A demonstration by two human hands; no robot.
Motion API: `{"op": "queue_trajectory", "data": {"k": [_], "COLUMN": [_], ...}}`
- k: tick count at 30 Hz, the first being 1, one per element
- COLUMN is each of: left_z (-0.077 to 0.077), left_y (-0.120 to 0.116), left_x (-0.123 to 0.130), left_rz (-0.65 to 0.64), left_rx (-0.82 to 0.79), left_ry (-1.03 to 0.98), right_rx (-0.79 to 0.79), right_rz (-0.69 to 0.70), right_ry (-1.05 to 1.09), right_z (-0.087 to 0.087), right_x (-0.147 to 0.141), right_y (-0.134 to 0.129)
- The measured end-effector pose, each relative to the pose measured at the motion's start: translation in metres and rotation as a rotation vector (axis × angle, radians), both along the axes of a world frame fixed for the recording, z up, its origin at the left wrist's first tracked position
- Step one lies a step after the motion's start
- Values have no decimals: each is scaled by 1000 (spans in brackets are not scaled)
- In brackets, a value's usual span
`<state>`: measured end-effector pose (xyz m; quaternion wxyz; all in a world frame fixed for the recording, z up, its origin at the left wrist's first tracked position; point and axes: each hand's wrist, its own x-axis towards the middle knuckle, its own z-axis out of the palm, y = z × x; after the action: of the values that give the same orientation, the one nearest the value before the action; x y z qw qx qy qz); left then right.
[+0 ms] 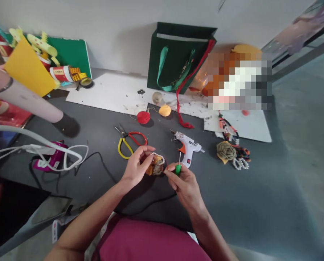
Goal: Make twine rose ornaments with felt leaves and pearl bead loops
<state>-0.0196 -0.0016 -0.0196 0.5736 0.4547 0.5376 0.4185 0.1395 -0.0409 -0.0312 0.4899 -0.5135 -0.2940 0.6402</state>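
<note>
Over the dark table, my left hand [138,164] is closed around a small beaded ornament [158,167] in yellow and brown, with a string of white beads along its top. My right hand [182,181] grips a green-handled tool with a thin metal shaft [178,169], pointing up; its exact kind does not show. The thumb and forefinger also pinch at a thin dark red cord near the ornament's right side. Just beyond my right hand lies a white glue gun [188,148] with an orange trigger. Scissors [127,139] with one red and one yellow handle lie open beyond my left hand.
Balls of red yarn [143,117] and yellow yarn [165,110] sit near white boards [110,92]. A green paper bag [175,58] stands against the wall. A second ornament [227,150] lies right. White cables [77,159] cross a purple device [51,157] at left.
</note>
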Motion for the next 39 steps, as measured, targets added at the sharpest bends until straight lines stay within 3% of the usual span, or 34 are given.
{"op": "queue_trajectory", "data": {"k": [3,5,10,14,16,21,23,27,31,35,39], "left_z": [3,4,2,-1,-1,3,5,11,14,14,14], "left_y": [3,5,4,4,6,12,15,17,10,-1,-6], "left_x": [-3,-5,-4,0,0,-11,-17,-25,-27,-28,-30], "left_rz": [-112,-174,-148,-133,-117,-107,-117,-293,-502,-530,-562], "left_rx": [-42,-45,20,56,41,-80,-102,-80,48,221,280], "left_ry": [-45,25,340,443,379,-118,-203,53,344,567,654], "right_rx": [-9,-14,-13,-8,-9,-9,-8,-2,-1,2,6], "right_rz": [-8,-8,24,74,82,100,101,74,44,16,7], "right_ry": [17,42,87,101,110,135,145,146,110,99,116], "right_z": [1,2,3,0,0,0,1,1,1,2,2], "right_x": [0,1,4,6,7,14,16,18,17,16,16], "right_y": [2,3,3,2,2,1,0,-3,-4,-4,-4]}}
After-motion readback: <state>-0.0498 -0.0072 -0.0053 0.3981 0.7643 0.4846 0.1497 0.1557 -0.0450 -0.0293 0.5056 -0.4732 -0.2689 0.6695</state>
